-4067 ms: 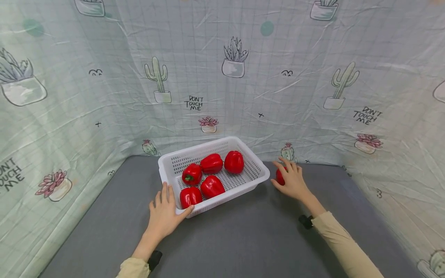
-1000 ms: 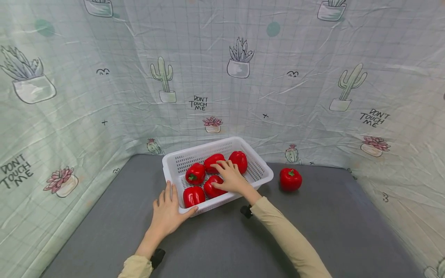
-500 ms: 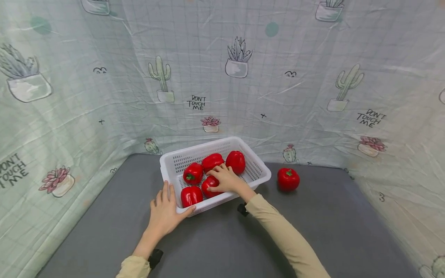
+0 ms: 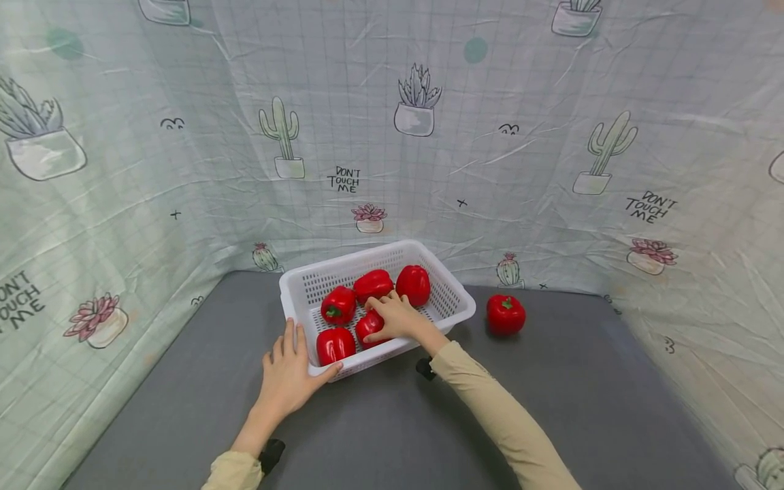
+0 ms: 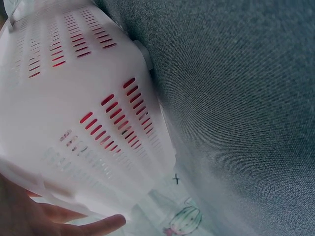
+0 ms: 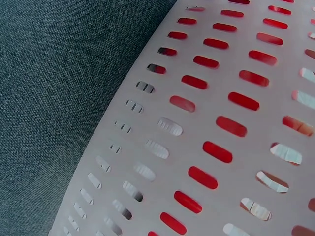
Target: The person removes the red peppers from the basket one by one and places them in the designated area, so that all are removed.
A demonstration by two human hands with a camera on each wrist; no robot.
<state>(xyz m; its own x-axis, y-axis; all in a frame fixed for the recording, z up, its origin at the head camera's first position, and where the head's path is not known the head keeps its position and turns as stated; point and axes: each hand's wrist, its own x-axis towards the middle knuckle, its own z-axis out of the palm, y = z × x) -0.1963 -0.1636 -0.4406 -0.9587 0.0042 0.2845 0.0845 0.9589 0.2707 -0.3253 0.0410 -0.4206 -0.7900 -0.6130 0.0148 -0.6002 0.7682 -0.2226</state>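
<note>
In the head view a white slotted plastic basket stands at an angle on the grey table with several red bell peppers inside. My left hand rests at its near left corner, fingers stretched along the left side and thumb on the front rim. Over the front wall reaches my right hand, its fingers and thumb curved round a red bell pepper at the front middle. The palm side is hidden. The left wrist view shows the basket's outer wall with fingertips below; the right wrist view shows slots with red behind.
One red bell pepper stands stem up on the grey table, right of the basket. Other peppers lie behind and left of the right hand. A printed cloth hangs around the back and sides.
My right hand has left the pepper on the table at the right and moved left into the basket, then lowered its fingers round another pepper. The left hand stays at the corner.
</note>
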